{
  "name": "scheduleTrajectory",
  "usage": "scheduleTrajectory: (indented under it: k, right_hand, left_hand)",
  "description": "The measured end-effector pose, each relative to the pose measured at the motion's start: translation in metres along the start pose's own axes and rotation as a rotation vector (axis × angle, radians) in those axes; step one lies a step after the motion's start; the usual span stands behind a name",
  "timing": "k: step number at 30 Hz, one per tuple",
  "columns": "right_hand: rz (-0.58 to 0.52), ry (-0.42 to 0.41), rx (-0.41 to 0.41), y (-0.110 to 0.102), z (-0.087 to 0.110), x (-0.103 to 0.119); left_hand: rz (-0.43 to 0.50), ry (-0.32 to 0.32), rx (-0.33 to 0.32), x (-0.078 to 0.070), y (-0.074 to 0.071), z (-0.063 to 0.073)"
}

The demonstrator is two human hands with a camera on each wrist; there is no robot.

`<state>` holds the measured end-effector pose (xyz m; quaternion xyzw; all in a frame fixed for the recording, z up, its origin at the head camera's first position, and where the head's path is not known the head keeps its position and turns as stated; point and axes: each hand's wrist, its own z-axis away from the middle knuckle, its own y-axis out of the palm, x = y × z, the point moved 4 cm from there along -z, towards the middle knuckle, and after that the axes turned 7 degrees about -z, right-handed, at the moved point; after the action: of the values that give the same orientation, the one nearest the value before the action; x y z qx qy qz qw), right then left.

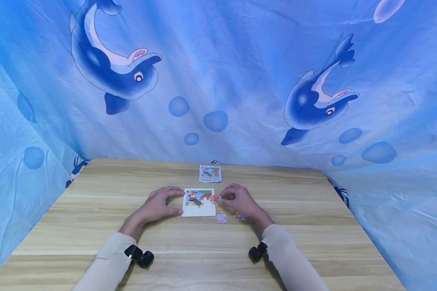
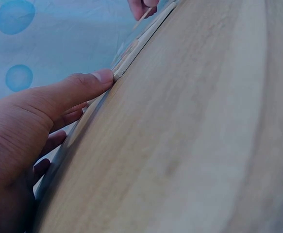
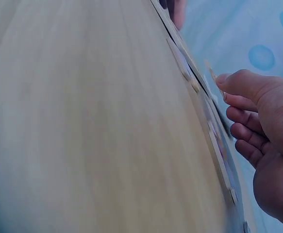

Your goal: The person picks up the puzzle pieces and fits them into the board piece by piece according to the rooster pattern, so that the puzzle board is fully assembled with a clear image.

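Observation:
In the head view a white-framed jigsaw puzzle board (image 1: 198, 211) lies on the table, its upper part showing a colourful rooster and its lower part pale. My left hand (image 1: 158, 205) rests at the board's left side, fingers by the upper corner. The straight thumb (image 2: 90, 83) touches the board's edge near the lower corner. Over the board's right edge, my right hand (image 1: 240, 201) pinches an orange jigsaw piece (image 1: 215, 198) between thumb and forefinger. The right wrist view shows this piece (image 3: 213, 75) tilted and edge-on, with the other fingers curled below.
A loose pinkish-lilac jigsaw piece (image 1: 221, 218) lies by the board's lower right corner. More loose pieces (image 1: 239, 216), orange and purple, lie beneath the right wrist. A rooster picture card (image 1: 210, 173) is behind the board on the wooden table (image 1: 189, 258). A blue dolphin-print curtain (image 1: 218, 81) hangs behind.

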<state>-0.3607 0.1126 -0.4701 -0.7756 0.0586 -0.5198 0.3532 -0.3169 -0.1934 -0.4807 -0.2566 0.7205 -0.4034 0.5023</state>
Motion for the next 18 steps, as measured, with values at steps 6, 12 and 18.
scheduleTrajectory:
  k: [6,12,18]
  right_hand:
    - [0.000,0.004,0.033,0.011,-0.005,0.005]
    - [-0.004,-0.020,0.057,0.017,-0.009,0.007]
    - [0.001,-0.037,0.060,0.022,-0.011,0.010]
  left_hand:
    - [0.011,-0.006,-0.002,-0.003,0.000,0.000]
    - [0.009,-0.006,-0.007,-0.003,0.001,0.000]
    - [-0.001,-0.007,-0.005,0.001,0.001,0.000]
